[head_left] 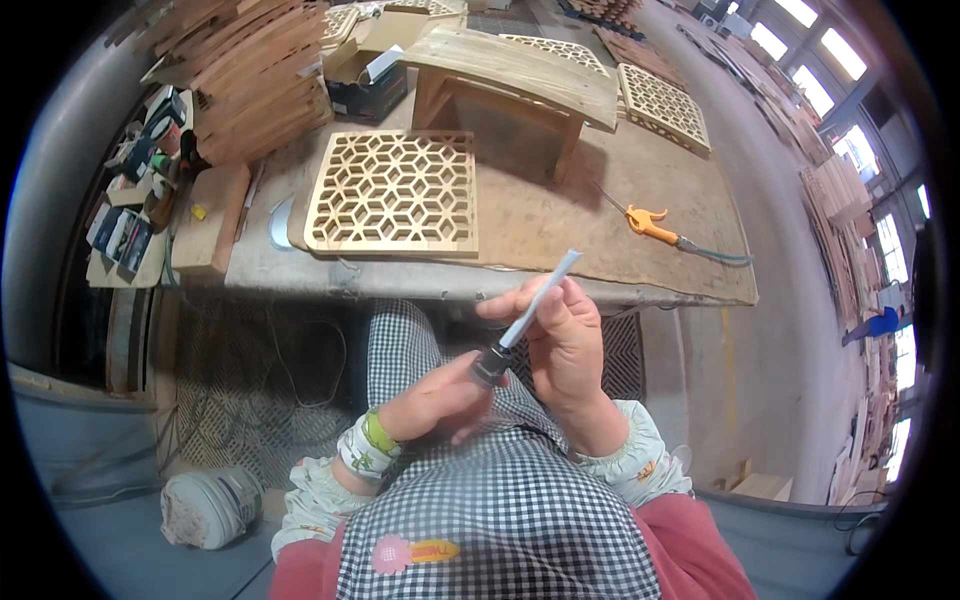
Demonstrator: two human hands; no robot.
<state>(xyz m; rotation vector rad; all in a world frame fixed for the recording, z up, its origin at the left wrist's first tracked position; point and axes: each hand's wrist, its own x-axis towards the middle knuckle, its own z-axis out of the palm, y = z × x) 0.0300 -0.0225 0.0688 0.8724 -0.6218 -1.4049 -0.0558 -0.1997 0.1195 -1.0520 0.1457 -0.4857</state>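
Note:
In front of my apron, my left hand [438, 398] is closed round a dark cylindrical tool [489, 367] with a black tip. Most of its body is hidden by the palm. A narrow light-blue strip [540, 302], possibly sandpaper, rises at a slant from that tip. My right hand [566, 345] pinches the strip between thumb and fingers. Whether the strip is fixed to the tip I cannot tell. Beyond my hands, a wooden lattice panel [392, 195] with a cube-like pattern lies flat on the workbench [520, 215].
An orange air blow gun [652, 224] with a hose lies at the bench's right. Behind the panel stands a small wooden bench [520, 70]. Another lattice panel [662, 105] lies far right. Stacked boards [255, 85] and an open box [370, 85] stand left; a white bucket [210, 507] sits low left.

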